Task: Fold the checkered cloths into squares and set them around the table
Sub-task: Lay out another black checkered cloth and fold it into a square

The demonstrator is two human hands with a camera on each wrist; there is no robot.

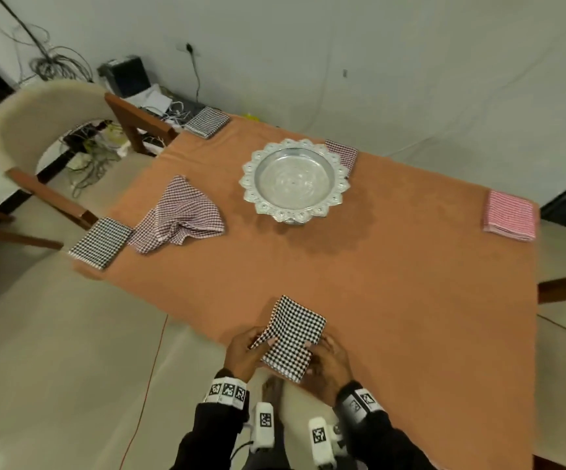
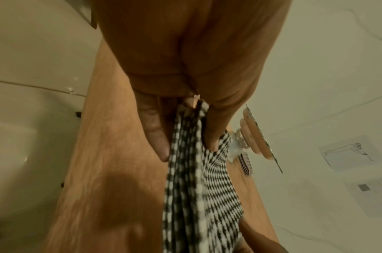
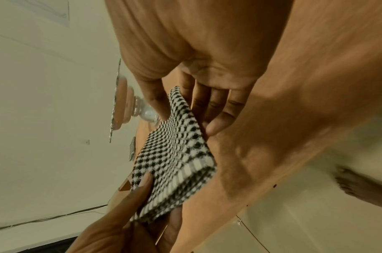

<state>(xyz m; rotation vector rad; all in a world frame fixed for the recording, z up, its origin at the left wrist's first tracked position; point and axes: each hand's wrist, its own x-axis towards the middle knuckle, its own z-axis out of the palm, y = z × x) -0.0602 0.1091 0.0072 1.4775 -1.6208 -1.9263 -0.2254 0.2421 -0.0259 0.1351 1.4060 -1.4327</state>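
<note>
both hands hold the black checkered cloth at the near edge of the desk; left hand pinches its open layers, right hand pinches the opposite side. to finish well, i judge: align the edges, lay flat; press the crease.

Left hand pinches the black-and-white checkered cloth (folded layers) over the orange table.
</note>
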